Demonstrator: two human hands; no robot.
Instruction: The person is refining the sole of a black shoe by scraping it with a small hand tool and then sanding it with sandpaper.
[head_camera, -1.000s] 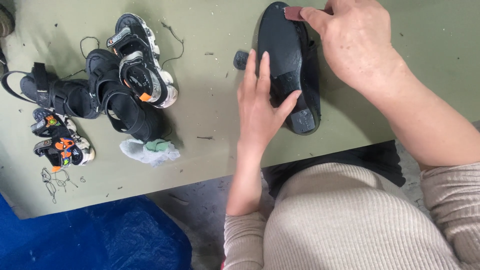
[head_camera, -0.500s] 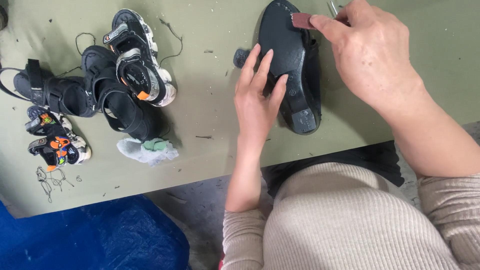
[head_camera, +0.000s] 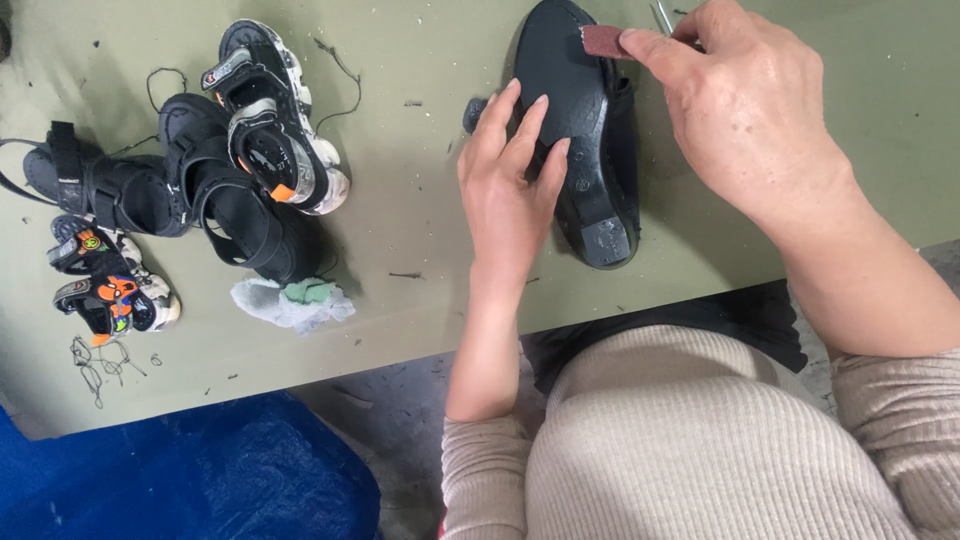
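Moved: reddish abrasive strip (head_camera: 603, 41) has slid slightly down the sole since earlier.
Left hand (head_camera: 510, 190): still flat, fingers spread, pressing the black shoe (head_camera: 580, 130), grasping nothing.
Right hand (head_camera: 745, 105): pinches the strip against the upturned sole.

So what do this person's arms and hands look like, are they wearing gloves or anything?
No gloves: both the left hand and the right hand are bare, with no rings, watch or bracelets in view. The fingers have short, unpainted nails. Both forearms are bare too, with the sleeves of a beige ribbed knit sweater pushed up toward the elbows.
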